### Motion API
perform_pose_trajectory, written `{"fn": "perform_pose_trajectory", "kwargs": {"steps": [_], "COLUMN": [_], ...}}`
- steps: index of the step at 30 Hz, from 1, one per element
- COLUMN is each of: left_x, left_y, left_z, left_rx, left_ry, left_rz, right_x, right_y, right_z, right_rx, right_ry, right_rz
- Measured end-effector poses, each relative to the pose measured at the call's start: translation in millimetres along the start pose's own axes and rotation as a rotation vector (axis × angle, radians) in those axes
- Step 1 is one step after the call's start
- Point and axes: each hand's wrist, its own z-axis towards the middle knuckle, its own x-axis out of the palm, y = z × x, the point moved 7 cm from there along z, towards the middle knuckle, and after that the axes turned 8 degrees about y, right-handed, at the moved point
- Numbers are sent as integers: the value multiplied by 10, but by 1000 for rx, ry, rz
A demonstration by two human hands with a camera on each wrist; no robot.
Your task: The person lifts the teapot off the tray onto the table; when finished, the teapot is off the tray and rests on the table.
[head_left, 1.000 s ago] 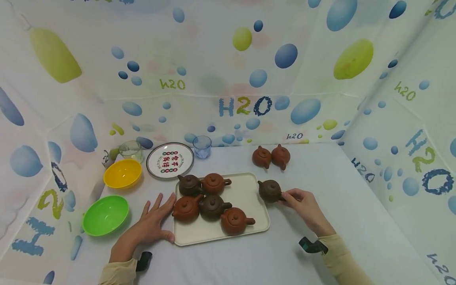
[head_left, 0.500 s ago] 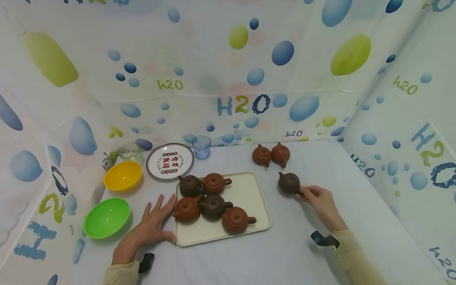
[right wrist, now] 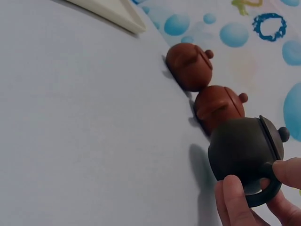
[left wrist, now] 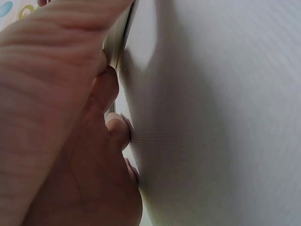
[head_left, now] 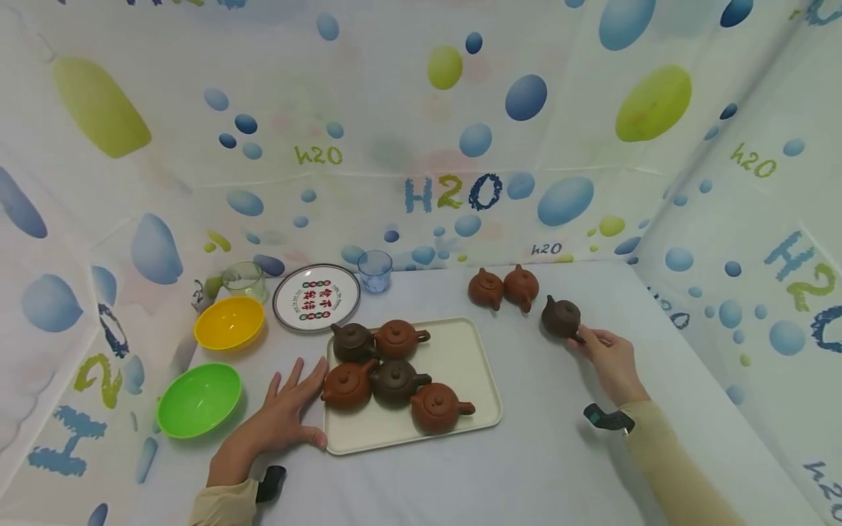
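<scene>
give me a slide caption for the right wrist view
Right hand pinches the dark teapot by its handle beside two reddish teapots.

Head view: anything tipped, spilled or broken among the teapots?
Nothing stands out. Five teapots sit upright, lids on, on the tray; two red teapots stand behind it. The right hand holds the dark teapot level by its handle.

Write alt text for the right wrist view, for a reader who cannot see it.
The right hand pinches the loop handle of a dark brown teapot just above or on a white table. Two reddish-brown teapots sit in a row right behind it, near a bubble-printed wall, and a corner of a cream tray shows at the top.
</scene>
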Motion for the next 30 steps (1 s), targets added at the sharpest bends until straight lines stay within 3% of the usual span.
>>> {"fn": "perform_pose_trajectory", "kwargs": {"steps": [5, 9, 19, 27, 30], "left_x": [-13, -30, 5, -9, -28], "left_y": [-36, -43, -7, -78, -74], "left_z": [-13, -27, -4, -39, -51], "left_rx": [12, 17, 9, 57, 42], "left_ry": [9, 3, 11, 3, 0], "left_rz": [-15, -11, -12, -36, -32], "right_x": [-53, -70, 17, 172, 202], "right_y": [41, 79, 289, 385, 377], "right_z": [148, 295, 607, 761, 790], "right_rx": [31, 71, 77, 85, 98], "right_ry": [7, -3, -143, -262, -272], "right_rz": [16, 137, 389, 419, 416]}}
